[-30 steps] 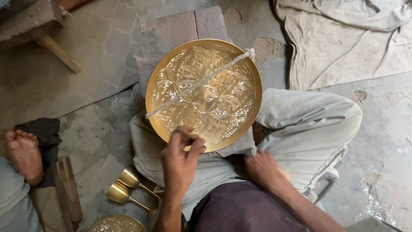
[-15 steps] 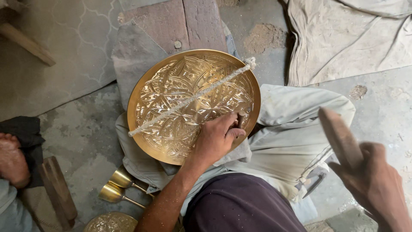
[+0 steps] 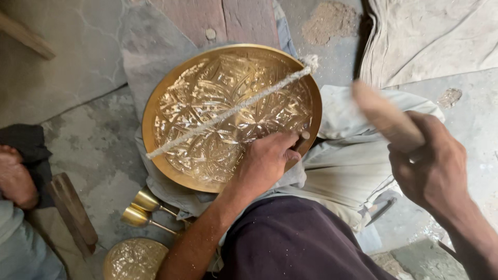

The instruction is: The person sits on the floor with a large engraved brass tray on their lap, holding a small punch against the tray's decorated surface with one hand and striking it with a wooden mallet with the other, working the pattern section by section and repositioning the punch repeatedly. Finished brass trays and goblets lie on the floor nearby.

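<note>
Stone floor (image 3: 78,129), left hand (image 3: 267,161) on brass plate (image 3: 176,171), right hand (image 3: 433,168) gripping wooden mallet (image 3: 386,116)

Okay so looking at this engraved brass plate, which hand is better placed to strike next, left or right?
Probably the right hand: it grips a wooden mallet raised beside the brass plate. The left hand rests on the plate's lower right edge, pinching a small punch against it, so it is busy steadying.

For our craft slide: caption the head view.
Left hand steadies an engraved brass plate; right hand holds a wooden mallet.
</note>
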The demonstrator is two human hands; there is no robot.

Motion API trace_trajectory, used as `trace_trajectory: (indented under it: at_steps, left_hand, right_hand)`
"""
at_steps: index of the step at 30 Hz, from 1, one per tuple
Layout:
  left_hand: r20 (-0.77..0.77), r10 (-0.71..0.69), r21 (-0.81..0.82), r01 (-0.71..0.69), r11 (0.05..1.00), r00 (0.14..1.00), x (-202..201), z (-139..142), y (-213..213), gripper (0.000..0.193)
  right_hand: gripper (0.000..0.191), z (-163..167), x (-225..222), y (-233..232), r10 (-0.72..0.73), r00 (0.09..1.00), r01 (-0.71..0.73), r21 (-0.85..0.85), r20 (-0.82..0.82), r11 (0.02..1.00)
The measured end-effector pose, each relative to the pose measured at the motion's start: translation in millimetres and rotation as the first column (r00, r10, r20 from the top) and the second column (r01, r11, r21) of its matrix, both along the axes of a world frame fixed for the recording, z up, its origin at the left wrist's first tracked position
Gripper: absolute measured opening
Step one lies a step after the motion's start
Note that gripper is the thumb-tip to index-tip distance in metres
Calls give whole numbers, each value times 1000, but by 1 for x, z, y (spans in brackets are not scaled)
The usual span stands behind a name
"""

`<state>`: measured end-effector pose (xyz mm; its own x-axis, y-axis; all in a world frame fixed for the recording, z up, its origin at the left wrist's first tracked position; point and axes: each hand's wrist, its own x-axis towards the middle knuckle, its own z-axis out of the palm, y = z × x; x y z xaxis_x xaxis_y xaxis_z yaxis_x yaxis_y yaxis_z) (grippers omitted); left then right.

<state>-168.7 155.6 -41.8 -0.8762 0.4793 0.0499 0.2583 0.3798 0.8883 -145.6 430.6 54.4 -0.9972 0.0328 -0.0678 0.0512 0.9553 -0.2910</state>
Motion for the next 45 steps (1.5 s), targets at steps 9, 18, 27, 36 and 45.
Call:
trace_trajectory:
  at_steps: [9,18,27,36,45]
  left_hand:
    - [111,-108,32,105,994,988,2,3,-2,45]
    - [47,-306,-93,309,947,951,3,-6,-7,49]
    - [8,-294,-68,294,953,956,12,-21,-13,41]
    - [4,83,126,-83,989,997,28,-15,-27,31]
    - [68,110,92,-116,989,992,28,-20,-25,40]
  right_hand:
    - [39,-5,28,3,112,992,-95,224,-62,970]
    - [24,-48,91,9,-15,989,26,71,-144,997]
    - [32,-44,107,-20,-250,967,233,-235,-45,943]
    - [16,-73,94,23,-131,968,114,86,216,990]
    - [14,-73,46,42,166,977,-191,190,137,963]
